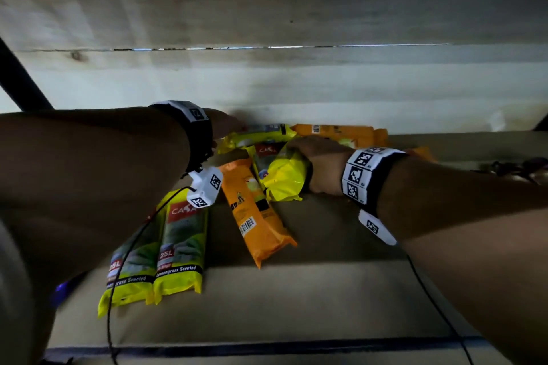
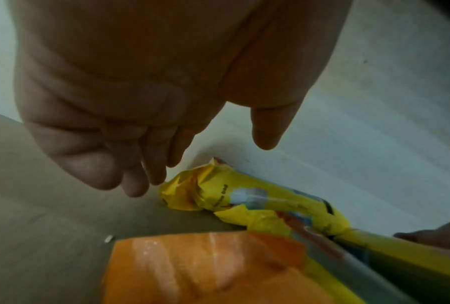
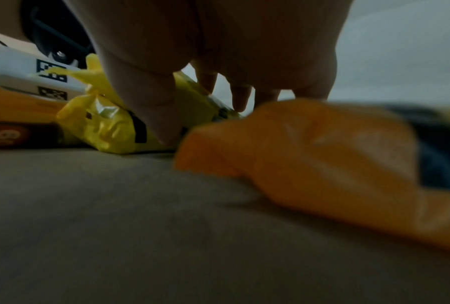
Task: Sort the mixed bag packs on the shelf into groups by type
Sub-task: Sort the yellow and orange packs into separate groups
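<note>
Two yellow bag packs (image 1: 166, 252) lie side by side at the shelf's front left. An orange pack (image 1: 255, 216) lies slanted in the middle. My right hand (image 1: 308, 157) grips a crumpled yellow pack (image 1: 283, 176) beside it, thumb (image 3: 156, 115) on the near side and fingers over the far side of the yellow pack (image 3: 107, 125). My left hand (image 1: 228, 124) reaches to the back wall with fingers (image 2: 153, 164) relaxed, holding nothing, just above the end of another yellow pack (image 2: 244, 195). More orange packs (image 1: 341, 133) lie at the back right.
The shelf board (image 1: 311, 290) is beige with a dark front edge (image 1: 267, 348). A pale back wall (image 1: 296, 92) stands close behind the packs and a wooden board (image 1: 267, 3) hangs low overhead. An orange pack (image 3: 309, 156) lies right of my right hand. Dark items (image 1: 516, 166) sit far right.
</note>
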